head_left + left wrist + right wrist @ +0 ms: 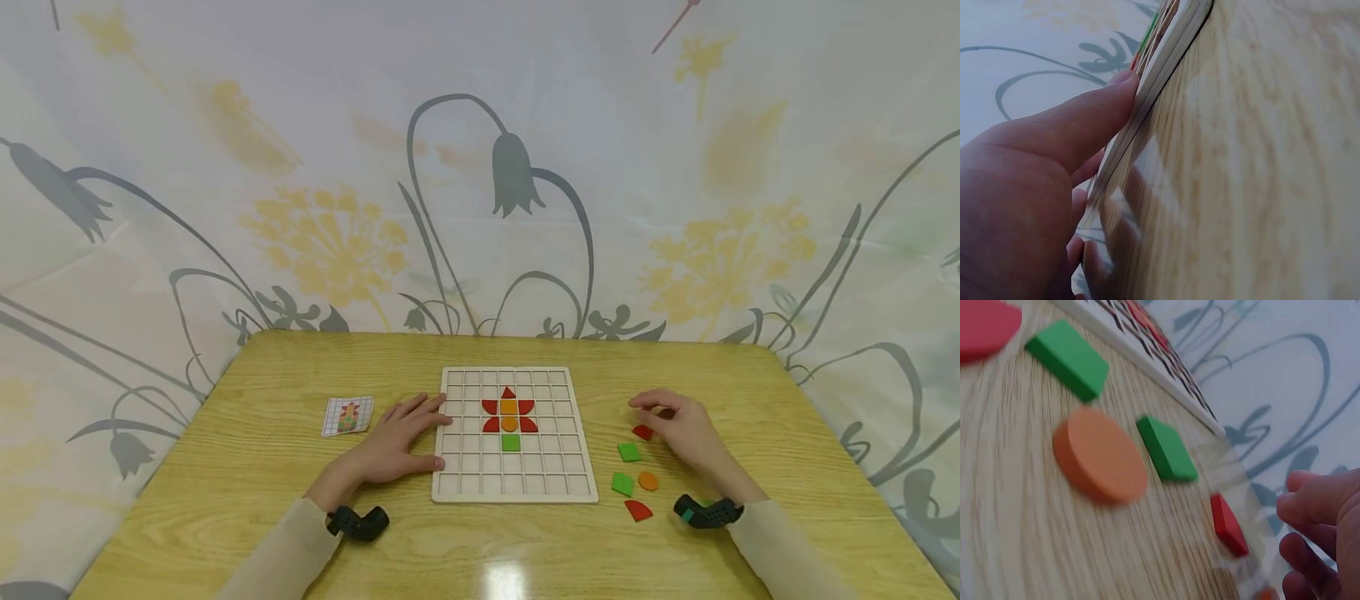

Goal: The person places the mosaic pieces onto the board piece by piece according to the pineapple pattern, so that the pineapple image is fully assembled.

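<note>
My left hand point(397, 446) lies with fingers spread at the left edge of a white gridded board point(465, 487); its thumb touches the rim in the left wrist view. On the board, red pieces point(528, 424) flank an orange square point(509, 407) and an orange disc point(509, 424), with a red triangle point(508, 392) above and a green square point(511, 442) below. My right hand point(684, 425) hovers with loosely bent fingers over a red piece point(1229, 526); no piece shows between its fingertips. An orange piece point(1267, 594) peeks out below those fingers.
Right of the board lie two green squares point(629, 452), an orange disc point(648, 481) and a red quarter-round piece point(638, 510). A pattern card point(364, 415) lies left of my left hand. Behind the wooden table point(285, 358) hangs a flower-printed cloth point(465, 208).
</note>
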Demonstrator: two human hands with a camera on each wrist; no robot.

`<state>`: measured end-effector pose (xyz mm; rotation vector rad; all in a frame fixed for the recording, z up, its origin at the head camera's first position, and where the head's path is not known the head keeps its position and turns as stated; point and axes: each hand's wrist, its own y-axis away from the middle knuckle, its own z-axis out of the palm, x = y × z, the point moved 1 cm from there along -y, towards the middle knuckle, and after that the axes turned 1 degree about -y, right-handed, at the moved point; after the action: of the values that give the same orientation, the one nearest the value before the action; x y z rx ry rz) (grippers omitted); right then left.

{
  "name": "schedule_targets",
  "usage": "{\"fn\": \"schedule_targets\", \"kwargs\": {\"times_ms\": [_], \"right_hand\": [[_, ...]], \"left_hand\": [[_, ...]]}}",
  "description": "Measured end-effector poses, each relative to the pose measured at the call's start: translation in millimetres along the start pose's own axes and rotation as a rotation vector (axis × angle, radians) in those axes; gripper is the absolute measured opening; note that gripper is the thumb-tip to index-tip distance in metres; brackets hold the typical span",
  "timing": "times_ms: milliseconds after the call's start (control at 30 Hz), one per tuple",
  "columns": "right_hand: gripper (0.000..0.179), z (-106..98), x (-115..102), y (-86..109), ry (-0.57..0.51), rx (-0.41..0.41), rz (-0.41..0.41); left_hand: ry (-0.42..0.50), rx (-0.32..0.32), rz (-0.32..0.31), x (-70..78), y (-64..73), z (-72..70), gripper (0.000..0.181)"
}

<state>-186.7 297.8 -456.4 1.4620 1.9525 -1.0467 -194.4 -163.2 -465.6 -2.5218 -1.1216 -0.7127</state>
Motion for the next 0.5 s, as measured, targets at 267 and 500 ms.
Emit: {"fn": "schedule_targets", "kwargs": {"times_ms": [267,500], "right_hand": [[0.023,-54.4,36.5,23.6,0.129,0.052,0.136],[0.028,-71.4,52.5,32.5,0.166,0.039,0.203]], "left_hand": [[-0.006,0.006,0.01,-1.4,-0.3,1.0,0.062],[-0.007,0.007,0.014,-3.0,-0.2,1.9,0.062]]}}
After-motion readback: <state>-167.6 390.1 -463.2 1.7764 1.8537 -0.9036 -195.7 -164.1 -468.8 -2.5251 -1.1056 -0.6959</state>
